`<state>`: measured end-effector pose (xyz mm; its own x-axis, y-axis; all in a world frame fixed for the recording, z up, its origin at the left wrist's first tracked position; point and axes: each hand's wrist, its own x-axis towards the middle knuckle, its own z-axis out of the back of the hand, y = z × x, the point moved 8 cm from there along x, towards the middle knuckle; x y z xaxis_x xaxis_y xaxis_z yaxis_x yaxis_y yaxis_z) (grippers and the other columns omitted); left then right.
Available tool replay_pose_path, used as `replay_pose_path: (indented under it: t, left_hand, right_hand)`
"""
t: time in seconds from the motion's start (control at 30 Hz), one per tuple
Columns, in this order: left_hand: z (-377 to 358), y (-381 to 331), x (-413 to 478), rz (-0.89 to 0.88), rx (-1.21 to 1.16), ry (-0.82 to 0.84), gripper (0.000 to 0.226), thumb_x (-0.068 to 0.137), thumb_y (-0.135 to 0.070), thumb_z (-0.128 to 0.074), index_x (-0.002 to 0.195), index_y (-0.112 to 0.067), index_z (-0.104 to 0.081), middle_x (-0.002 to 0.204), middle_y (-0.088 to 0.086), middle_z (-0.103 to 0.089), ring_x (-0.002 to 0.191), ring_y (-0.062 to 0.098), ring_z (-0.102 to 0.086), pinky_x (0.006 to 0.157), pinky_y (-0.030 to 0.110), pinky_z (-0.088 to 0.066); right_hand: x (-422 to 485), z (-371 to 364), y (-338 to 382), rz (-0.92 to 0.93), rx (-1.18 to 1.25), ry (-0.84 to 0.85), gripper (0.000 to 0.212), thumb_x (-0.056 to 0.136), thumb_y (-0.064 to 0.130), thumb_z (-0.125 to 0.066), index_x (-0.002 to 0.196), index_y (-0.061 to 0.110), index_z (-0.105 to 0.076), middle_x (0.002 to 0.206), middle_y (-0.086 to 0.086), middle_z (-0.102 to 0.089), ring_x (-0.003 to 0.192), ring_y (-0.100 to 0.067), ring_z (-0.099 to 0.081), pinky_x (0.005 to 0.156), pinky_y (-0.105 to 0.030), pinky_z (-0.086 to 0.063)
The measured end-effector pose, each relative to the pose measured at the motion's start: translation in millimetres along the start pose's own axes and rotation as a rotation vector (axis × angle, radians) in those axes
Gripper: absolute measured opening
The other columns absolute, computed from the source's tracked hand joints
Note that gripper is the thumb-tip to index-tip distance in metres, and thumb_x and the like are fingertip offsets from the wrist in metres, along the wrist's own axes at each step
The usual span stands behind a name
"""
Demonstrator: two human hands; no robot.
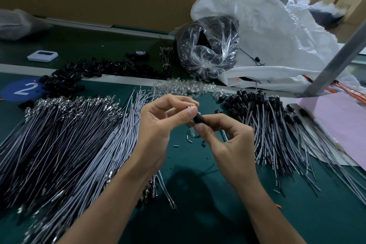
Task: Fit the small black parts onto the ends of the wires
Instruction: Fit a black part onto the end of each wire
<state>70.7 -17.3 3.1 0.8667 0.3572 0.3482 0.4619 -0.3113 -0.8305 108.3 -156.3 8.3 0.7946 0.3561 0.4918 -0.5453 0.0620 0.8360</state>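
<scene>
Centrally, left hand (158, 125) pinching small pale terminal (191, 107), right hand (227, 144) pinching small black plastic cap (198, 118), loose grey wire pile (69, 134) left, capped wires (267, 125) right.

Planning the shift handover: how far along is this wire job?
Done: the right pile of wires already carries black parts on its far ends. In hand: the right hand pinches one black part against a pale piece in the left hand. Left: the larger left pile of wires shows bare metal ends, with loose black parts beyond. Probably under half done.
</scene>
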Motion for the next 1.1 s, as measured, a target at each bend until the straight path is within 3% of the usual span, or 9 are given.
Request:
replay_pose_path:
  t: [0.17,0.27,0.33,0.47,0.6,0.77,0.87,0.97,1.1]
  left_hand:
    - [-0.6,0.7,0.3,0.021,0.022,0.04,0.009,0.068,-0.014,-0.076,0.065,-0.017,-0.068,0.086,0.006,-0.072,0.072,0.019,-0.067,0.068,0.027,-0.054]
    - [-2.4,1.2,-0.1,0.021,0.06,0.028,0.01,0.07,-0.012,-0.078,0.068,-0.018,-0.071,0.083,0.005,-0.073,0.071,0.018,-0.068,0.067,0.026,-0.054]
    - [-5.1,3.8,0.1,0.043,0.078,0.027,0.01,0.07,-0.017,-0.081,0.076,-0.022,-0.074,0.083,0.003,-0.074,0.074,0.015,-0.069,0.068,0.027,-0.056]
    - [-13.7,18.5,-2.1,0.183,0.172,0.101,0.038,0.066,-0.019,-0.084,0.103,-0.019,-0.074,0.097,0.006,-0.077,0.085,0.013,-0.072,0.076,0.021,-0.055]
    - [-12.9,20.8,-4.0,0.19,0.161,0.083,0.028,0.067,-0.02,-0.078,0.095,-0.012,-0.078,0.094,0.007,-0.077,0.087,0.013,-0.073,0.076,0.017,-0.053]
    - [-17.0,15.2,-5.1,0.116,0.105,0.075,0.026,0.07,-0.013,-0.074,0.095,-0.007,-0.077,0.101,0.006,-0.076,0.098,0.014,-0.072,0.08,0.019,-0.053]
    - [-18.9,12.6,-4.7,0.087,0.064,0.076,0.025,0.071,-0.009,-0.072,0.096,-0.004,-0.075,0.104,0.005,-0.076,0.099,0.015,-0.072,0.081,0.02,-0.054]
    - [-18.4,9.1,-4.4,0.058,0.078,0.061,0.029,0.072,-0.007,-0.072,0.1,-0.001,-0.073,0.098,0.01,-0.076,0.092,0.017,-0.073,0.079,0.02,-0.054]
    - [-19.1,5.7,-6.3,0.009,0.084,0.064,0.028,0.074,-0.006,-0.072,0.101,0.0,-0.073,0.096,0.013,-0.076,0.09,0.021,-0.073,0.079,0.023,-0.054]
  right_hand:
    - [-0.3,2.1,-0.1,-0.001,-0.05,-0.012,0.01,0.08,0.01,-0.078,0.089,0.016,-0.077,0.074,0.004,-0.074,0.071,-0.012,-0.069,0.071,-0.038,-0.056]
    - [1.1,1.7,-0.7,-0.009,-0.063,-0.01,0.009,0.08,0.009,-0.078,0.086,0.016,-0.078,0.074,0.004,-0.074,0.072,-0.013,-0.07,0.073,-0.042,-0.055]
    - [3.1,3.4,-3.6,-0.03,-0.024,-0.017,0.009,0.082,0.008,-0.076,0.082,0.017,-0.078,0.073,0.005,-0.075,0.073,-0.013,-0.071,0.074,-0.039,-0.056]
    - [6.0,11.4,-11.1,-0.058,0.031,-0.071,0.013,0.083,0.002,-0.074,0.082,0.015,-0.077,0.074,0.004,-0.074,0.073,-0.009,-0.07,0.072,-0.025,-0.054]
    - [5.8,9.5,-11.3,-0.048,0.069,-0.062,0.013,0.082,0.001,-0.074,0.083,0.014,-0.076,0.076,0.002,-0.075,0.072,-0.004,-0.069,0.07,-0.017,-0.052]
    - [6.3,9.6,-10.5,-0.02,0.1,-0.04,0.019,0.082,0.001,-0.073,0.082,0.02,-0.074,0.074,0.007,-0.073,0.071,-0.001,-0.065,0.069,-0.016,-0.05]
    - [6.3,7.6,-9.9,-0.02,0.097,-0.018,0.002,0.082,0.014,-0.074,0.082,0.016,-0.075,0.074,0.004,-0.074,0.071,-0.004,-0.067,0.07,-0.019,-0.052]
    - [5.5,7.1,-8.7,-0.004,0.106,-0.018,0.016,0.079,0.026,-0.073,0.08,0.011,-0.075,0.072,0.002,-0.074,0.069,-0.006,-0.067,0.068,-0.021,-0.053]
    - [4.2,4.7,-4.3,0.017,0.179,-0.008,0.016,0.079,0.03,-0.072,0.077,0.013,-0.073,0.07,0.002,-0.072,0.067,-0.004,-0.064,0.067,-0.019,-0.051]
